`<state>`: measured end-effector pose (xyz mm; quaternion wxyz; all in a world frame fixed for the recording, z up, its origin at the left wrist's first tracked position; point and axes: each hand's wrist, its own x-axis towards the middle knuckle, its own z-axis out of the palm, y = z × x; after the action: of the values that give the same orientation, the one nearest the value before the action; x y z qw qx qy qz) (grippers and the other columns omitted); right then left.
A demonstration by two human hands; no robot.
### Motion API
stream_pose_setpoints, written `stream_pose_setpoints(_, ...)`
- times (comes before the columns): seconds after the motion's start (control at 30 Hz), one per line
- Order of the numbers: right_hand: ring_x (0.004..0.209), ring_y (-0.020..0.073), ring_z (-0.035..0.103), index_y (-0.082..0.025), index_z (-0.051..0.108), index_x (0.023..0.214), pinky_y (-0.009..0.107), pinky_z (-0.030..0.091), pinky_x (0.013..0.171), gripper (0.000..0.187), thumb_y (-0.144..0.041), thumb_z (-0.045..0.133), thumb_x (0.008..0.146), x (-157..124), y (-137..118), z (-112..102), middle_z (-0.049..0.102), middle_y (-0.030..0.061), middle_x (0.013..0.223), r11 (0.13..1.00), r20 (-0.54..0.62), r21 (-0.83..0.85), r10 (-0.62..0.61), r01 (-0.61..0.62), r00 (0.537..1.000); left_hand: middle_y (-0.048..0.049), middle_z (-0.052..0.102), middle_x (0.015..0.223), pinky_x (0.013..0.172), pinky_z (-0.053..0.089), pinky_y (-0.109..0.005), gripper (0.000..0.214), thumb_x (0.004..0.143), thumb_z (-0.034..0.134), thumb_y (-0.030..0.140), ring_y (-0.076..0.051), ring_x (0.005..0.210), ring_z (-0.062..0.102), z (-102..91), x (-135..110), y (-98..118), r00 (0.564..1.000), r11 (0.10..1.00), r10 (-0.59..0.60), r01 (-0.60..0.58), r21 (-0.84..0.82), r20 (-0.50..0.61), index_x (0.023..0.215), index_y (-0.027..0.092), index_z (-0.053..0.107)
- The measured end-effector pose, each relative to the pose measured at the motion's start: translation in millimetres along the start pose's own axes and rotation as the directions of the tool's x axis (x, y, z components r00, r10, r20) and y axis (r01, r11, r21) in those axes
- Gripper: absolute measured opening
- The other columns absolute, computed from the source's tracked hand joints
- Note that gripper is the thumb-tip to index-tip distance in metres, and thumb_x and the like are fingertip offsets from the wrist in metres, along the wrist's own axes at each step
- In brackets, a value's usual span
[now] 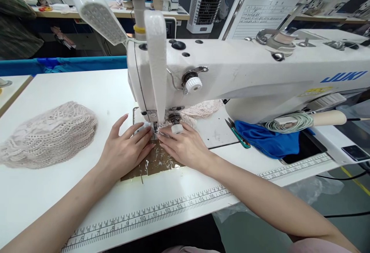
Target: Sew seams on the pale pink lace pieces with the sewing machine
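My left hand (124, 151) lies beside the presser foot (155, 126) of a white sewing machine (248, 68), its fingers stretched and apart on the bed. From the right, my right hand (185, 145) reaches in with extended fingers, fingertips close to the needle area. Pale pink lace (204, 109) extends behind my right hand, under the machine arm; its part at the foot is mostly hidden by my fingers. Beneath both hands is a brown, shiny taped sheet (157, 158). A stack of similar lace pieces (58, 137) rests on the table to the left.
Green-handled thread snips (238, 133) lie right of the machine bed, beside a blue cloth (260, 137) and a dark phone-like slab (309, 145). A coiled pale cord (289, 123) sits above them. A printed ruler (156, 214) follows the table's front edge. At upper left, a person's sleeve (17, 25) shows.
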<state>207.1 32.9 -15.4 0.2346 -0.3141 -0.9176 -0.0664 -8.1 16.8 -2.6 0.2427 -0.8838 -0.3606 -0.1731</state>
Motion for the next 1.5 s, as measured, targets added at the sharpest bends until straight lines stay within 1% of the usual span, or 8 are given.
stream_pose_setpoints(0.8,0.099,0.0216,0.061,-0.018,0.073,0.1,0.04,0.045,0.097,0.024,-0.024,0.05,0.096,2,5,-5,0.071,0.0042,0.103,0.998,0.01,-0.024,0.057,-0.056,0.998,-0.0021,0.071,0.112,0.112,0.028,-0.051,0.027,0.093,0.053,0.03,-0.023,0.108,0.063,0.0,-3,-3,0.99,0.989,-0.135,0.137,-0.052,0.049,0.116,0.02,0.062)
stream_pose_setpoints(0.97,0.098,0.0242,0.061,-0.014,0.073,0.094,0.04,0.05,0.088,0.025,-0.004,0.051,0.089,2,5,-2,0.071,0.008,0.099,0.998,0.014,-0.032,0.06,-0.06,0.998,-0.0019,0.071,0.11,0.107,0.036,-0.048,0.028,0.091,0.055,0.03,-0.022,0.104,0.064,-6.5,-4,-3,0.992,0.988,-0.125,0.126,-0.086,0.012,0.116,0.019,0.061)
stream_pose_setpoints(1.07,0.093,0.0244,0.062,-0.016,0.073,0.091,0.038,0.052,0.079,0.03,0.002,0.051,0.084,3,4,-7,0.071,0.0083,0.096,0.978,0.061,0.095,0.179,-0.184,0.982,-0.0027,0.071,0.11,0.102,0.041,-0.044,0.031,0.09,0.057,0.027,-0.021,0.103,0.065,-8.7,-5,2,0.993,0.981,-0.115,0.113,-0.155,-0.004,0.119,0.019,0.06)
stream_pose_setpoints(1.17,0.082,0.0175,0.064,-0.019,0.072,0.092,0.031,0.053,0.072,0.023,-0.005,0.054,0.086,5,2,-21,0.07,0.0034,0.087,0.741,0.243,0.558,0.285,-0.374,0.927,-0.0055,0.067,0.119,0.097,0.045,-0.043,0.039,0.087,0.06,0.027,-0.022,0.11,0.061,-11.1,-5,8,0.985,0.93,-0.169,0.169,-0.326,0.03,0.125,0.02,0.056)
stream_pose_setpoints(1.23,0.073,0.0128,0.064,-0.019,0.07,0.097,0.025,0.053,0.066,0.016,-0.014,0.061,0.084,6,2,-29,0.068,0.0002,0.081,0.36,0.414,0.812,0.2,-0.459,0.888,-0.0075,0.063,0.126,0.097,0.047,-0.043,0.037,0.085,0.062,0.029,-0.024,0.118,0.056,-14.6,-5,10,0.97,0.797,-0.205,0.242,-0.553,0.129,0.122,0.022,0.059)
stream_pose_setpoints(1.3,0.062,0.009,0.059,-0.018,0.068,0.101,0.019,0.049,0.056,0.019,-0.02,0.067,0.081,7,3,-34,0.064,-0.0025,0.073,0.039,0.516,0.853,0.08,-0.52,0.853,-0.0078,0.061,0.126,0.095,0.049,-0.042,0.025,0.086,0.06,0.03,-0.024,0.117,0.055,-20.5,-4,9,0.939,0.522,-0.193,0.344,-0.781,0.285,0.11,0.024,0.065)
stream_pose_setpoints(1.4,0.057,0.0059,0.053,-0.019,0.066,0.108,0.016,0.044,0.051,0.035,-0.019,0.075,0.074,10,2,-33,0.06,-0.0045,0.071,-0.179,0.567,0.814,0.032,-0.553,0.823,-0.0064,0.066,0.106,0.078,0.055,-0.035,0.016,0.089,0.055,0.033,-0.019,0.094,0.064,-34.2,-4,1,0.855,0.067,-0.157,0.509,-0.858,0.494,0.096,0.023,0.064)
stream_pose_setpoints(1.5,0.069,0.0083,0.058,-0.02,0.062,0.115,0.019,0.049,0.062,0.05,-0.015,0.079,0.068,14,-4,-28,0.061,-0.0025,0.084,-0.292,0.581,0.775,-0.019,-0.56,0.814,-0.0015,0.063,0.082,0.064,0.052,-0.027,0.017,0.088,0.058,0.038,-0.014,0.074,0.061,-52.0,-3,-9,0.802,-0.033,-0.22,0.563,-0.826,0.556,0.085,0.021,0.061)
